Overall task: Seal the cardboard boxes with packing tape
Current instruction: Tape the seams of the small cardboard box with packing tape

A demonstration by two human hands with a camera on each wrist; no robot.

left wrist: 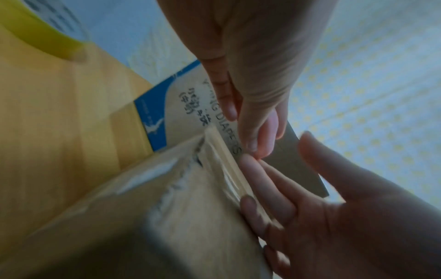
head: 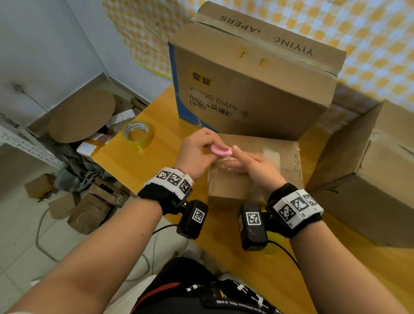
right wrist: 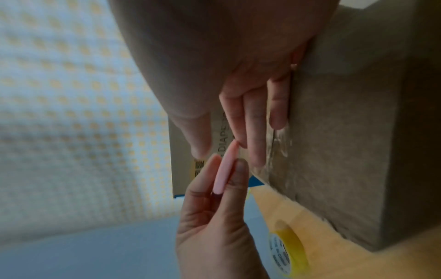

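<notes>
Yellow table [head: 152, 158]; "YIYING DIAPERS" box [head: 252, 86], "MADE IN CHINA" tape roll [head: 138, 135]

Small brown cardboard box [head: 253, 182]: matt, scuffed, with glossy crinkled clear tape on top. Behind it, tall brown printed cardboard carton [head: 252, 86]: matt. Left of it, yellowish clear tape roll [head: 138, 134]: glossy plastic. Underneath, yellow wood-grain tabletop [head: 132, 156]: smooth, slightly shiny.
</notes>
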